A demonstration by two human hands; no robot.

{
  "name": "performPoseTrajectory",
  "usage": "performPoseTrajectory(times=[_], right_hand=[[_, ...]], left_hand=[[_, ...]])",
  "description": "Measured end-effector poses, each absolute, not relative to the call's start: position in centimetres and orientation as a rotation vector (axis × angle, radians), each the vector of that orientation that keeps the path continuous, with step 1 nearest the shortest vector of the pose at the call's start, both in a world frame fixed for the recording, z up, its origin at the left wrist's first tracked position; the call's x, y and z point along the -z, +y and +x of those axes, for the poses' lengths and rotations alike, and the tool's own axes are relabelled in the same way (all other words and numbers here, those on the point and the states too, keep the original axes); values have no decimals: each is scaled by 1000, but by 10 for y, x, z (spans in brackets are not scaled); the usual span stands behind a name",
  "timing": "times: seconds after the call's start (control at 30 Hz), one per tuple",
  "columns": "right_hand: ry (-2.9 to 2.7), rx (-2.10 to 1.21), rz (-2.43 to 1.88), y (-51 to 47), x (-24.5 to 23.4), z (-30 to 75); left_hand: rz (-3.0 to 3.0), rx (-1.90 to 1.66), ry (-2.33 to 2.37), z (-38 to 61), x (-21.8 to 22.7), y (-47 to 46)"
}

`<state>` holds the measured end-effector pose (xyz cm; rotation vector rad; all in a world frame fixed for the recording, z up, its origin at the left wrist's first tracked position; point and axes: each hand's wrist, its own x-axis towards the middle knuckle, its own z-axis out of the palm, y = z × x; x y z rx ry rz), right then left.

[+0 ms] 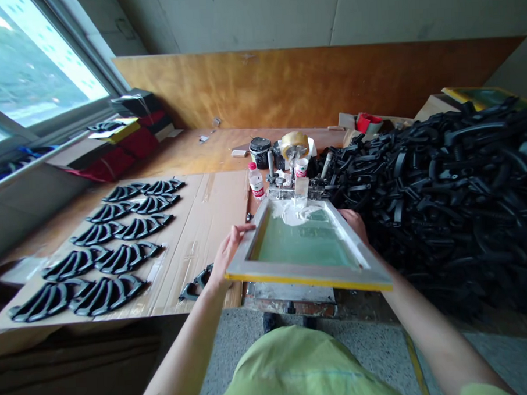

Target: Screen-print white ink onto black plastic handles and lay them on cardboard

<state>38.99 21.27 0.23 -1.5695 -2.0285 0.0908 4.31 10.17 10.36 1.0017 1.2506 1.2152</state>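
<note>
A screen printing frame with a grey border, yellow front edge and green mesh is tilted up in front of me. White material and tape cover the far end of its mesh. My left hand grips the left side, one finger pointing along the border. On the opposite side my right hand holds the frame, its fingers partly hidden by the border. At the back, the frame meets a metal clamp. Beneath it shows a flat grey plate. One black slotted part lies beside my left wrist, partly covered.
Several black slotted parts lie in two columns on cardboard at left. A large heap of black parts rises at right. Behind the frame stand a red-capped bottle, a black tub and a tape roll.
</note>
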Motion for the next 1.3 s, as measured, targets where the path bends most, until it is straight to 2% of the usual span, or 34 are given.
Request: performPoseTrajectory(times=[0.1, 0.23, 0.4, 0.63, 0.7, 0.87, 1.07, 1.17, 1.3], right_hand=[[-1989, 1, -1480, 238, -28, 373], [-2287, 56, -1404, 264, -50, 312], [-2515, -73, -1561, 255, -40, 283], [-2820, -140, -928, 199, -39, 297], [-2829, -224, -859, 201, -45, 297], [-2648, -128, -1080, 198, -37, 295], [-2680, -205, -926, 187, -35, 301], [-2554, -255, -1104, 221, -58, 292], [-2345, -180, -1416, 272, -83, 303]], left_hand=[[872, -1030, 1324, 38, -54, 78], [836, -1014, 1392, 42, 5, 72], [872, -956, 1420, 39, 32, 76], [900, -963, 1474, 38, 29, 73], [893, -978, 1481, 40, 26, 73], [842, -1006, 1454, 41, 18, 72], [849, -1000, 1468, 41, 11, 72], [836, -982, 1445, 39, -10, 72], [847, -997, 1381, 36, -58, 79]])
